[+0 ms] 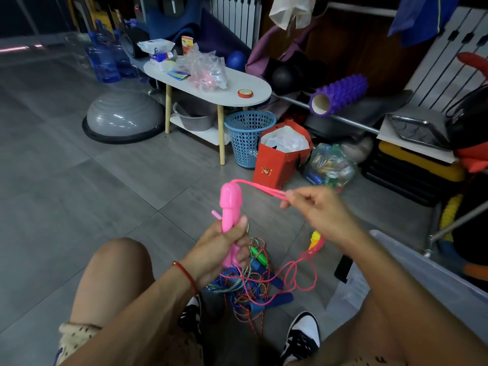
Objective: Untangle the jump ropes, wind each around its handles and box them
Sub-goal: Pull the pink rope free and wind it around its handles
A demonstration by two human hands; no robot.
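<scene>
My left hand (220, 249) grips the pink handles (230, 207) of a jump rope, held upright over the floor. From the handle top the pink rope (260, 187) runs right to my right hand (320, 210), which pinches it between thumb and fingers. More pink rope (298, 273) hangs down in loops to a tangled pile of ropes (250, 283) on the floor between my feet, with green handles (257, 254), blue handles (274, 301) and a yellow and pink handle (316, 240). A clear plastic box (412, 270) stands at my right.
I sit with knees apart over a grey tiled floor. Ahead stand a white oval table (248, 95), a blue mesh basket (248, 138), a red paper bag (280, 165), a grey balance dome (124, 116) and gym gear along the wall.
</scene>
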